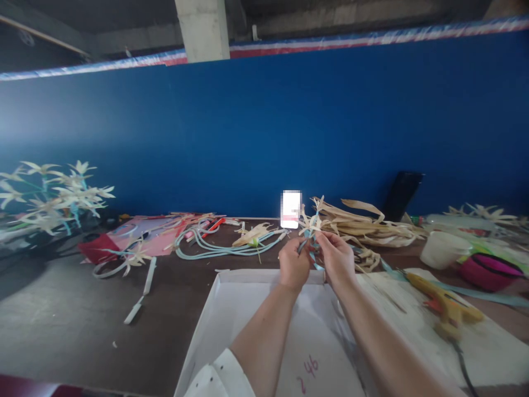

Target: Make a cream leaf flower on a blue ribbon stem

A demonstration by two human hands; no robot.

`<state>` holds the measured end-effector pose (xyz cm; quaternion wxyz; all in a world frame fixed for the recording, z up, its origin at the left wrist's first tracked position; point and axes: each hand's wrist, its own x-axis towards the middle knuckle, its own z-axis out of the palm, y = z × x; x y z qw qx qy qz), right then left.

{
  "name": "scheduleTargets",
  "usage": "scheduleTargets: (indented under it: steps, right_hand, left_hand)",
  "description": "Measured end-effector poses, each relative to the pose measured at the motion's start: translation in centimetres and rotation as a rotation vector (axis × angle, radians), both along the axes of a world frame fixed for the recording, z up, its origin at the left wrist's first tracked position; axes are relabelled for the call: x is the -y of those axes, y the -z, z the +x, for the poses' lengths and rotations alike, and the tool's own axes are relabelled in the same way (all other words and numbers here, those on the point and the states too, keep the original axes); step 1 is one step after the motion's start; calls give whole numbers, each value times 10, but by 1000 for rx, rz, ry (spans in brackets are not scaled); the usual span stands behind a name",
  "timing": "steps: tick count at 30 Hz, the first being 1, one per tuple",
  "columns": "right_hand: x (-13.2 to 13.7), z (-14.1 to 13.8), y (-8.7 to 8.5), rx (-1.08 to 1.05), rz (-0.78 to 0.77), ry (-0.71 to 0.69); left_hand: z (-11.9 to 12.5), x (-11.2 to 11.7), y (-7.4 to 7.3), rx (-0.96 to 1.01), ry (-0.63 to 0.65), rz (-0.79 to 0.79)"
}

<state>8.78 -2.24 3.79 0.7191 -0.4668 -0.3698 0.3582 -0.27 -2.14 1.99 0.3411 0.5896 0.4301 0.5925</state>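
Observation:
My left hand [295, 263] and my right hand [336, 258] are close together over the far edge of the white box lid [231, 309]. Between them is a pale flower [313, 221] that looks made of dried corn husk, with narrow pointed petals. Both hands are closed, fingertips pinching at the flower's base. A short dark piece shows at my left fingers, too blurred to name. Light blue ribbon [317, 263] hangs just below the hands. Dried husks [372, 229] lie behind my right hand.
Finished flowers [61, 193] stand at the left. Light blue cords [210, 253], a lit phone [290, 209] and pink paper [152, 234] lie along the back. At the right are a yellow glue gun [446, 300] with its cable, a white cup [442, 251] and a pink pouch [490, 271].

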Motion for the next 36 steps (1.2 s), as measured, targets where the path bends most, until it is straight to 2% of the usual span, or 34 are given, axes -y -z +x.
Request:
scheduleTargets:
  steps: [10, 22, 25, 31, 36]
  right_hand:
    - [0, 0, 0, -50, 8, -23]
    - [1, 1, 1, -111, -7, -112]
    - [2, 0, 1, -111, -9, -115]
    - [4, 1, 0, -138, -20, -157]
    - [5, 4, 2, -134, -82, -272]
  left_hand:
    - [1, -1, 3, 15, 24, -7]
    - [2, 7, -11, 151, 135, -89]
    - [1, 7, -12, 140, 130, -92]
    - [1, 2, -6, 102, 87, -58]
    - [1, -1, -1, 88, 67, -33]
